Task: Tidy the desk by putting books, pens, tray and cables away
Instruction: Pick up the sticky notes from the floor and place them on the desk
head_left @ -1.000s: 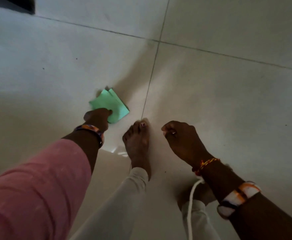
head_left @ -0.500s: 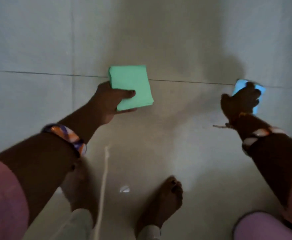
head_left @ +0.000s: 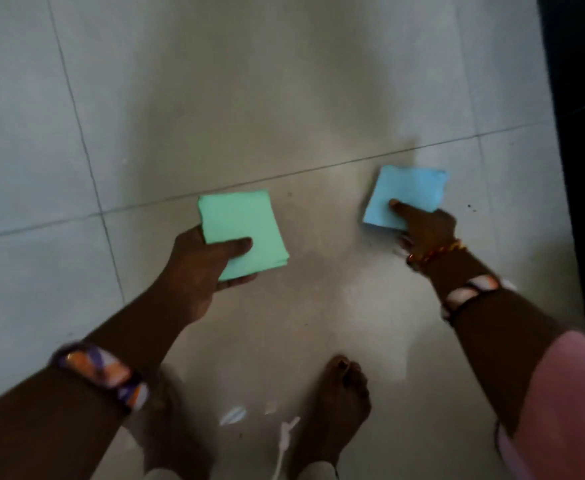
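Since half a second ago the right hand (head_left: 422,226) has drawn the blue paper pad (head_left: 405,195) in from the far right toward the middle, so that the whole pad now shows past the fingers; the left hand (head_left: 201,261) and its green paper pad (head_left: 242,233) sit lower and more central in the view than before; a second ago only the green pad was being taken up from the tiled floor (head_left: 145,116), and the right hand held nothing.

The left hand grasps the green pad, thumb on top and fingers curled beneath its near edge; the right hand pinches the blue pad at its near corner, one finger laid across the top face; both pads are in the air above the floor, well apart from each other, the green to the left of the blue.

The step in hand looks like gathering fallen paper pads off the floor, a side errand to the desk tidying; no desk, tray, pens or books are in view, so how far the task stands cannot be judged. The next move likely calls for straightening up and carrying both pads to wherever they are kept; the blue pad's corner pinch seems slight, and a firmer hold may be wise.

Each pad is nearly square, so neither has a marked long axis; both lie roughly flat, faces up toward the camera; the green pad is turned slightly, its far edge tilted to the left; the blue pad's far corners splay to the right.

A bare foot (head_left: 339,393) stands below, beside a white cord (head_left: 286,441).
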A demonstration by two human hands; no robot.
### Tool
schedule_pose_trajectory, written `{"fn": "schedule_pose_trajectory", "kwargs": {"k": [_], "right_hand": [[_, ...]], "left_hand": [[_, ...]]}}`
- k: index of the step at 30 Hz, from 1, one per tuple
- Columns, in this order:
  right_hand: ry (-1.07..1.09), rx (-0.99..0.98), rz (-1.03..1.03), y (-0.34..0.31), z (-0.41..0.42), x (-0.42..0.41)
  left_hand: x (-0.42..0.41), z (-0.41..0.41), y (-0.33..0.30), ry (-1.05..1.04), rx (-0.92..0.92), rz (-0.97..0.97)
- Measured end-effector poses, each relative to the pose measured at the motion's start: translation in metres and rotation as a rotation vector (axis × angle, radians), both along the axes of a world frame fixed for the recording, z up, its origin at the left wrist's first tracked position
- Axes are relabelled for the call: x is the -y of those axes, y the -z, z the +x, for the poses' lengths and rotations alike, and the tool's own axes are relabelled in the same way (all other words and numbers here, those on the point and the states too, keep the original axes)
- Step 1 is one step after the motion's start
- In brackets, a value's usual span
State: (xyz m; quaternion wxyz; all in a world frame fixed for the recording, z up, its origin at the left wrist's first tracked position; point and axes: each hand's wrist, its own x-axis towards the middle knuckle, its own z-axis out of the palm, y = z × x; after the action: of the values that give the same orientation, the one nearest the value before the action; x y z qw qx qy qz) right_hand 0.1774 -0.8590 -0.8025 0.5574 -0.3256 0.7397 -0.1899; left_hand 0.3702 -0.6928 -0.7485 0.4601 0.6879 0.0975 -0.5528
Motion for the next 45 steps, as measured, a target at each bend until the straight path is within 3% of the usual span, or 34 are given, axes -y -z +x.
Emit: {"fn": "schedule_pose_trajectory", "kwargs": {"k": [5,9,13,18,22,26,31,35,40,45], "right_hand": [[0.032,0.32,0.05,-0.117,0.006,-0.048],[0.102,0.441,-0.157,-0.241,0.002,-0.052],[0.132,0.392,-0.411,-0.379,-0.008,-0.042],[0.168,0.133,-0.712,-0.54,-0.063,-0.061],[0.362,-0.059,-0.868,-0.641,-0.144,-0.102],[0.612,-0.122,-1.004,-0.72,-0.224,-0.164],[1.148,-0.148,-1.155,-0.788,-0.312,-0.27],[1.351,-0.169,-1.163,-0.801,-0.37,-0.356],[1.657,-0.155,-1.087,-0.798,-0.429,-0.465],[1.854,-0.321,-0.984,-0.801,-0.45,-0.576]], "left_hand": [[0.02,-0.002,-0.1,0.117,0.128,-0.092],[0.069,-0.018,-0.21,0.347,0.2,-0.241],[0.103,-0.051,-0.334,0.576,0.079,-0.377],[0.116,-0.113,-0.488,0.785,-0.089,-0.57],[0.106,-0.183,-0.586,1.061,-0.246,-0.695],[0.085,-0.268,-0.658,1.354,-0.321,-0.829],[0.037,-0.39,-0.72,1.683,-0.334,-0.933],[-0.026,-0.491,-0.745,1.875,-0.405,-0.931],[-0.133,-0.604,-0.745,2.149,-0.53,-0.716],[-0.235,-0.682,-0.737,2.304,-0.604,-0.55]]}}
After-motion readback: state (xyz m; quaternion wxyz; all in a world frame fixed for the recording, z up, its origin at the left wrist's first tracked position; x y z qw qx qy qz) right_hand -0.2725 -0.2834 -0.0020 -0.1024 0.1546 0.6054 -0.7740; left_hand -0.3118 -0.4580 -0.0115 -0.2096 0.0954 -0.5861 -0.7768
